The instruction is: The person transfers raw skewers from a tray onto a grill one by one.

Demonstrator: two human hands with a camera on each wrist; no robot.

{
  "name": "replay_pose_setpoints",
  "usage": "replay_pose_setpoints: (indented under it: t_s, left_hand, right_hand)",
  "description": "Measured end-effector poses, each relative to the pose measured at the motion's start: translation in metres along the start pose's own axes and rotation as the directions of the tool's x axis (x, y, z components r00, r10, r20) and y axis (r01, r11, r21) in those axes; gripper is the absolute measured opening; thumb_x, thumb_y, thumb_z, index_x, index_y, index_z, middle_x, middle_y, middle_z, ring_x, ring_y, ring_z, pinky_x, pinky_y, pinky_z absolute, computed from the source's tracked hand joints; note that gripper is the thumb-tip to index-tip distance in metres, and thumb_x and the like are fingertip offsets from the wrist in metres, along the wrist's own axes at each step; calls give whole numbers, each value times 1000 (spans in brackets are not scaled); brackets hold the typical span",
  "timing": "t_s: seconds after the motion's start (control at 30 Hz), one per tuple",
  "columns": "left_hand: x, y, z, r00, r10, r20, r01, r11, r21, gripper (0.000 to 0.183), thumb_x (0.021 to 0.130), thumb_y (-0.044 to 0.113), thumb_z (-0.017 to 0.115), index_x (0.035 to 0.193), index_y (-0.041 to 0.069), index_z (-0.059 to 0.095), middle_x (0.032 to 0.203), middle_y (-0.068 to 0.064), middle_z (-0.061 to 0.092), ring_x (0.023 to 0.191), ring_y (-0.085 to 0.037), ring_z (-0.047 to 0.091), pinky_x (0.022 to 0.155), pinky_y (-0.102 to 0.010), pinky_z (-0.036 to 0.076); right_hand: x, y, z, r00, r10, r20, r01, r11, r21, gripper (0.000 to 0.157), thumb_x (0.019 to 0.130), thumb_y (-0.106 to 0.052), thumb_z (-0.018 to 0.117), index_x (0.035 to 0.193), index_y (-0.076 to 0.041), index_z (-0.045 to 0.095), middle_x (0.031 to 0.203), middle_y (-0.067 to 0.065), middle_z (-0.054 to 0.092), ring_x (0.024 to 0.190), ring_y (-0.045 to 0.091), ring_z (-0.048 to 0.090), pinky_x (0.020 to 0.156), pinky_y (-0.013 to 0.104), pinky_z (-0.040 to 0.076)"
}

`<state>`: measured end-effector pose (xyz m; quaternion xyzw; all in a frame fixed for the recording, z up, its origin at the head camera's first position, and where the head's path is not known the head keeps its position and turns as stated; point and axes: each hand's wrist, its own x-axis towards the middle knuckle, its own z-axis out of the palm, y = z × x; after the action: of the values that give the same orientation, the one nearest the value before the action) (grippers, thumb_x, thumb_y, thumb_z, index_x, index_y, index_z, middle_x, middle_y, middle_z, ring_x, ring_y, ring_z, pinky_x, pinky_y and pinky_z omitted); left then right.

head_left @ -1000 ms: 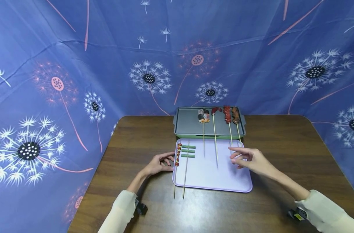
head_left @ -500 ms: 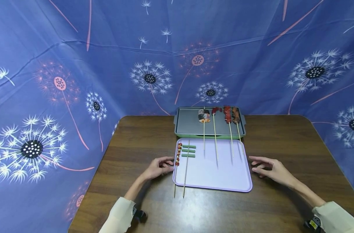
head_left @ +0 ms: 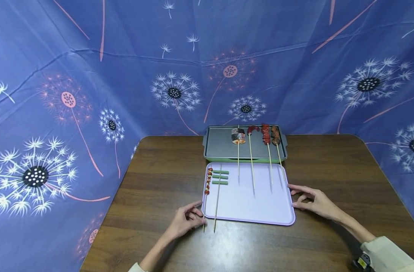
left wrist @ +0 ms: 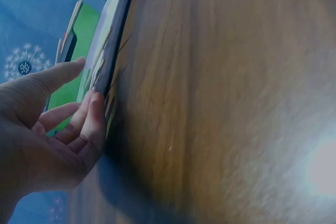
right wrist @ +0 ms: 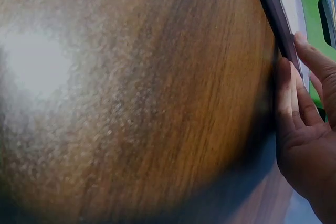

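Note:
My left hand is at the front left corner of a lilac tray, its fingertips by the rim and the thumb near a skewer's end. My right hand touches the tray's right edge with extended fingers. In the left wrist view, my left hand's fingers lie against the tray's rim; the right wrist view has my right hand's fingers along its edge. On the tray's left lie a skewer of small red and yellow pieces and a skewer with green pieces.
Behind the tray stands a green-sided griddle. Across it lie a black-and-white roll skewer, a dark red curled skewer, a red meat skewer and a brown meat skewer, sticks overhanging the tray. A blue patterned cloth hangs behind the wooden table.
My right hand has moved from above the tray out to its right edge. My left hand has slid along the left side toward the front corner. Tray and skewers look unmoved.

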<state>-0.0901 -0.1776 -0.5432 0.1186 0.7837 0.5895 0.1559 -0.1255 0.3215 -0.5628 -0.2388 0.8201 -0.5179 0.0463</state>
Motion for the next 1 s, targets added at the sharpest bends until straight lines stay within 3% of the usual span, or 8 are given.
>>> replay_pose_setpoints:
  t_s: [0.2, 0.37, 0.53, 0.67, 0.83, 1.0]
  left_hand:
    - [-2, 2, 7, 998, -51, 24, 52, 998, -24, 65, 80, -6, 81, 137, -16, 53, 97, -35, 67, 68, 0, 60, 62, -14, 50]
    - [-2, 1, 13, 997, -74, 26, 76, 994, -79, 66, 79, -10, 79, 138, -18, 49, 94, -37, 66, 63, 1, 60, 58, -14, 50]
    - [-3, 1, 15, 994, -104, 32, 106, 990, -93, 70, 79, -9, 78, 141, -17, 47, 91, -34, 69, 59, -1, 61, 52, -19, 53]
    - [-4, 4, 16, 988, -135, 70, 144, 980, -138, 75, 80, -11, 77, 145, -17, 41, 91, -33, 71, 63, -3, 66, 55, -24, 58]
    - [-3, 3, 15, 975, -192, 108, 215, 942, -259, 77, 81, -15, 74, 149, -15, 37, 93, -33, 71, 67, -9, 71, 60, -23, 59]
    - [-2, 2, 10, 960, -238, 148, 276, 893, -354, 78, 83, -13, 73, 151, -12, 36, 93, -21, 75, 70, -13, 74, 63, -22, 60]
  right_hand:
    - [2, -4, 1, 1000, 15, -17, -16, 997, -78, 58, 84, -1, 81, 136, 9, 57, 109, 12, 69, 76, 3, 68, 69, 15, 47]
    - [2, -7, 1, 999, 42, -3, -43, 996, -79, 57, 85, -2, 79, 137, 9, 57, 110, 12, 69, 76, 3, 67, 70, 15, 47]
    - [3, -8, 2, 999, 46, -4, -46, 994, -97, 57, 86, -3, 79, 137, 8, 57, 110, 13, 70, 78, 4, 68, 73, 14, 48]
    - [2, -8, 3, 998, 58, -7, -59, 994, -97, 57, 86, -4, 79, 138, 7, 57, 109, 11, 69, 78, 4, 67, 73, 14, 47]
    - [2, -6, 3, 998, 62, -18, -63, 994, -86, 57, 86, -3, 79, 138, 6, 58, 109, 10, 69, 78, 4, 67, 72, 15, 48]
    - [1, -4, 4, 997, 66, -30, -68, 994, -89, 57, 86, -4, 80, 137, 5, 59, 108, 10, 69, 78, 3, 66, 70, 15, 48]
